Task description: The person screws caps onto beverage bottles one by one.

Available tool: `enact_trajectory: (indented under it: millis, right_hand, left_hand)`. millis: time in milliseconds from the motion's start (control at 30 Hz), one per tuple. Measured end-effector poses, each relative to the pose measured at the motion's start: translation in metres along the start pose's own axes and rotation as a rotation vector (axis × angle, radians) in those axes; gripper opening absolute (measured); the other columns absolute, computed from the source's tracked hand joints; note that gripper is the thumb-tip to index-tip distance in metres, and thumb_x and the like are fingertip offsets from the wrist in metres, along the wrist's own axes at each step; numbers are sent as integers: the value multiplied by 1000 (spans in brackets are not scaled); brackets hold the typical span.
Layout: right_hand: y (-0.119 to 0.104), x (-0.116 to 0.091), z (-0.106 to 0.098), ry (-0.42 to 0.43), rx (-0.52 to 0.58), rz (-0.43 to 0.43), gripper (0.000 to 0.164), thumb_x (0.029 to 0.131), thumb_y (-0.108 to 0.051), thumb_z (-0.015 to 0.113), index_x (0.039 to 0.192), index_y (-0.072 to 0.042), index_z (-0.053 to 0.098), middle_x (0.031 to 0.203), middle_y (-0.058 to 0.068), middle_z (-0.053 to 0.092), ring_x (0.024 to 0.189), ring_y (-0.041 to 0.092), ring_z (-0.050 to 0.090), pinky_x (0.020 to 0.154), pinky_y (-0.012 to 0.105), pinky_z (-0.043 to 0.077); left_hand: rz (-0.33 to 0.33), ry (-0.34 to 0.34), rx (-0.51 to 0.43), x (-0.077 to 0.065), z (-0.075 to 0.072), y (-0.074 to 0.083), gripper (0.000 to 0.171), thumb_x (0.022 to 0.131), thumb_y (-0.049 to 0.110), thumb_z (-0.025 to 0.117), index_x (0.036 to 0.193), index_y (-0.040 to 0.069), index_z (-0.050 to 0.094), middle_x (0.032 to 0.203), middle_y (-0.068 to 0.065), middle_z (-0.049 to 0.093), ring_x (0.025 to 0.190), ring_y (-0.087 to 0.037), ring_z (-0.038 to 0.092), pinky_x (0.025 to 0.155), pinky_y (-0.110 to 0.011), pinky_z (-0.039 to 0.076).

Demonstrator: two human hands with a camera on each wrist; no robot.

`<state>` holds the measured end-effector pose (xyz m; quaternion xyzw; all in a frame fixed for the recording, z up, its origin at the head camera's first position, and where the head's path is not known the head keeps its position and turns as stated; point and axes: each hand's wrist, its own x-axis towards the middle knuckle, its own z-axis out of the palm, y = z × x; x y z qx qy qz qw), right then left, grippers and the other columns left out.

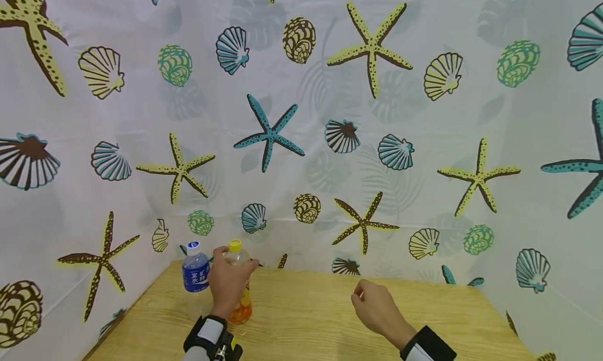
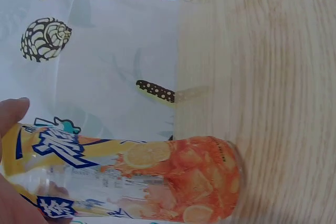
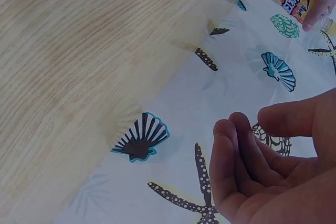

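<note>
An iced-tea bottle (image 1: 241, 311) with a yellow cap and orange-printed label stands upright on the wooden table at the left. My left hand (image 1: 230, 282) curves round its upper part, and the fingers hide much of the bottle in the head view. The lower label and base (image 2: 205, 179) show uncovered in the left wrist view. Just left of it stands a water bottle (image 1: 196, 274) with a blue label and blue-and-white cap. My right hand (image 1: 377, 306), fingers loosely curled and holding nothing, hovers over the right half of the table.
The pale wooden table (image 1: 301, 308) runs back to a white cloth (image 1: 301, 183) printed with shells and starfish. The cloth hangs behind the table and along both sides. Each wrist wears a dark strap (image 1: 426, 345).
</note>
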<state>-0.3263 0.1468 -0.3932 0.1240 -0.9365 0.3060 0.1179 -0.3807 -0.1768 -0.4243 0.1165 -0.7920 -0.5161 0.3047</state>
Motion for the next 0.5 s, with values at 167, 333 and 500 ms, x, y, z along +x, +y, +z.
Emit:
enact_trajectory:
  millis: [167, 333, 500]
  right_hand:
    - [3, 2, 3, -31, 0, 17, 10, 96, -11, 60, 90, -4, 64, 72, 2, 62, 61, 14, 54, 54, 31, 42]
    - [4, 3, 3, -64, -10, 39, 9, 95, -11, 61, 91, -4, 64, 74, 3, 62, 62, 15, 54, 55, 32, 43]
    - [8, 2, 4, -154, -44, 79, 12, 95, -13, 63, 95, -2, 62, 78, 5, 62, 68, 17, 57, 61, 34, 46]
  left_hand:
    - [-47, -15, 21, -1, -3, 7, 91, 81, 39, 84, 147, 0, 35, 135, -28, 54, 116, -46, 58, 94, -62, 51]
    - [-57, -34, -7, 2, -7, 12, 96, 80, 40, 85, 150, 1, 31, 141, -27, 49, 123, -47, 52, 102, -63, 45]
    - [-28, -20, -12, 7, -9, 17, 98, 80, 42, 85, 151, 4, 30, 145, -27, 45, 130, -46, 47, 108, -63, 40]
